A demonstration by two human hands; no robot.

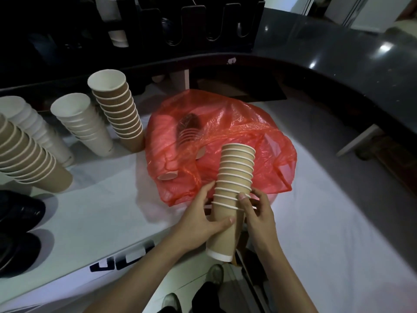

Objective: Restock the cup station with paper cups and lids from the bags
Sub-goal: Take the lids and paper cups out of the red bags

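Both hands hold one tall stack of brown paper cups [232, 190] in front of the person, tilted so that the open mouths point up and away and the white bottom rim points down toward the body. The left hand [203, 219] grips the lowest cup of the stack, with the thumb across its front and the fingers curled around its left side. The right hand [257, 214] is just beside it on the right, its fingers curled on the white rims in the lower part of the stack. Behind the stack lies a red plastic bag [216, 141] on the white surface [101, 211], crumpled and open; inside it more brown cups show through the plastic, and one cup [168, 176] lies on its side at the bag's mouth. To the left of the bag stand other stacks on the surface: a brown stack [119, 109], a white stack [83, 124] beside it, and at the far left a leaning brown stack [29, 154] with another white stack behind it. At the top, on a dark counter, stands a black cup holder [191, 23] with several slots, and a few white cups [117, 37] sit in its left part.
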